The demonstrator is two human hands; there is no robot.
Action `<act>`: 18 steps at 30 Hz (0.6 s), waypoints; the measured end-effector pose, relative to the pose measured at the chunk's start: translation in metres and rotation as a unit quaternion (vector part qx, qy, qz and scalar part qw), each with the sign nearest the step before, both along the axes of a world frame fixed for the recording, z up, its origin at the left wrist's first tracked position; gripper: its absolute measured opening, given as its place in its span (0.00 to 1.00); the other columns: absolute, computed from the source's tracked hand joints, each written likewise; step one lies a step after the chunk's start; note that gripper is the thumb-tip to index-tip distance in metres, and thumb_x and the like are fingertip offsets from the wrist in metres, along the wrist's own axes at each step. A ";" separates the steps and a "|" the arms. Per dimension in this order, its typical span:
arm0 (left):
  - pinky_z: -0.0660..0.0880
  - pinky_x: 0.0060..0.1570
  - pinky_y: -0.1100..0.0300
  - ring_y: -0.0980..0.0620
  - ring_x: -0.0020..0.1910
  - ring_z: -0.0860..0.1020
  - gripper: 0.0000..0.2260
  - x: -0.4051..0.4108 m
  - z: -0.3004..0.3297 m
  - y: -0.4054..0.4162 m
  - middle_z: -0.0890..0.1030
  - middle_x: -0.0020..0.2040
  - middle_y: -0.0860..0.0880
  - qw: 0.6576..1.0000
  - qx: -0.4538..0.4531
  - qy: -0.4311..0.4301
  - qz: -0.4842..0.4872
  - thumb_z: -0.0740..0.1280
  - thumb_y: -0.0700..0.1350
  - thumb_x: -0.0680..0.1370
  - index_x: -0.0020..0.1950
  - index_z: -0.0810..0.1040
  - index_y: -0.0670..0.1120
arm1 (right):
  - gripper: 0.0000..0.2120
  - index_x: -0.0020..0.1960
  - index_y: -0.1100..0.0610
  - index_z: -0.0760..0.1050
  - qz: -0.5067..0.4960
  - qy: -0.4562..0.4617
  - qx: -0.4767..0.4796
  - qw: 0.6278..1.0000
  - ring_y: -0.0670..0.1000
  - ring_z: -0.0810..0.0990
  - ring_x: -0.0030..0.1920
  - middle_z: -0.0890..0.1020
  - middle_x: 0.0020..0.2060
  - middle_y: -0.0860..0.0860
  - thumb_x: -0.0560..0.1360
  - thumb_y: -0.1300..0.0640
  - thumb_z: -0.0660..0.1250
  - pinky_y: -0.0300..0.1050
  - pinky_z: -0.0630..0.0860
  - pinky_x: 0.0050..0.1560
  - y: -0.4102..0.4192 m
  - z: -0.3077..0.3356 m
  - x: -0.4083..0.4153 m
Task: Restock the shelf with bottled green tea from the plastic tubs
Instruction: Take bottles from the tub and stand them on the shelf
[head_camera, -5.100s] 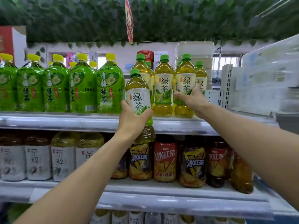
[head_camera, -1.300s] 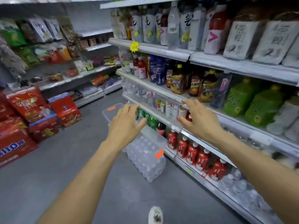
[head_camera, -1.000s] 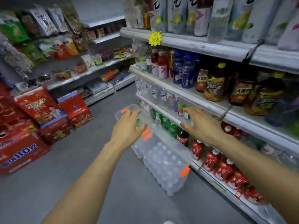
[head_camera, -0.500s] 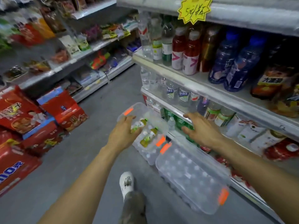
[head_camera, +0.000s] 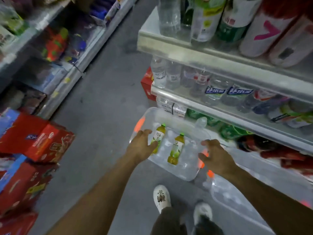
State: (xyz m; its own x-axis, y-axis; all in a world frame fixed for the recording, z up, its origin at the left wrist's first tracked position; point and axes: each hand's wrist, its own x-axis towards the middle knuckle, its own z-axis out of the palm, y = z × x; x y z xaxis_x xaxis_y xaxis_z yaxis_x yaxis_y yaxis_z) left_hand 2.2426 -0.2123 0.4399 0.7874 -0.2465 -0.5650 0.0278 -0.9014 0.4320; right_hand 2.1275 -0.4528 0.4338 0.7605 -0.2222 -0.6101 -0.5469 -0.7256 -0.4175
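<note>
A clear plastic tub [head_camera: 152, 114] with orange latches stands on the floor by the shelf's foot. Two green tea bottles lie in it: one [head_camera: 159, 135] at the left, one [head_camera: 176, 148] in the middle, both with green caps and white labels. My left hand [head_camera: 141, 145] reaches down over the tub's left side, fingers relaxed, just beside the left bottle and partly covering its base. My right hand [head_camera: 215, 158] hovers over the tub's right end with fingers spread, holding nothing. A second clear tub [head_camera: 237, 199] lies to the right, partly under my right forearm.
The drinks shelf [head_camera: 220, 106] with water and soda bottles rises on the right, its edges overhanging the tubs. Red cartons [head_camera: 37, 139] are stacked on the left of the grey aisle floor. My feet in white shoes [head_camera: 161, 197] stand just before the tub.
I have turned from the upper shelf, stepped along the aisle and bent over the tubs. Both empty hands have dropped toward the first tub, which now looks much nearer.
</note>
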 end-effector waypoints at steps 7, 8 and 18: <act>0.69 0.67 0.54 0.44 0.69 0.72 0.27 0.032 -0.135 0.007 0.71 0.70 0.42 0.994 0.008 0.108 0.019 0.68 0.51 0.79 0.77 0.65 0.47 | 0.25 0.73 0.57 0.64 -0.039 0.108 0.030 0.993 0.57 0.74 0.66 0.68 0.70 0.57 0.80 0.51 0.65 0.44 0.69 0.64 0.031 -0.120 0.039; 0.69 0.67 0.53 0.43 0.69 0.72 0.28 0.036 -0.154 0.007 0.71 0.71 0.42 0.993 0.009 0.117 0.025 0.68 0.51 0.79 0.77 0.64 0.47 | 0.27 0.73 0.58 0.64 -0.060 0.115 0.039 0.991 0.58 0.74 0.66 0.69 0.70 0.58 0.79 0.49 0.67 0.45 0.69 0.64 0.036 -0.140 0.045; 0.65 0.68 0.50 0.36 0.71 0.68 0.38 0.080 -0.328 -0.012 0.63 0.73 0.37 0.991 0.042 0.102 0.081 0.72 0.49 0.77 0.80 0.54 0.40 | 0.43 0.69 0.61 0.58 -0.264 0.153 0.072 0.950 0.63 0.73 0.65 0.71 0.66 0.61 0.69 0.40 0.75 0.53 0.71 0.60 0.073 -0.318 0.087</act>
State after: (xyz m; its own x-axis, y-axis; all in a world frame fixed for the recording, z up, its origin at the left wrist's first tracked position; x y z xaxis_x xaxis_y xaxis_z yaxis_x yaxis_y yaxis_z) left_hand 2.3229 -0.2246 0.1124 0.6808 -0.0721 -0.7289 0.2538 -0.9102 0.3272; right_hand 2.2140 -0.3799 0.1159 0.3494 -0.4204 -0.8373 -0.9300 -0.2640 -0.2556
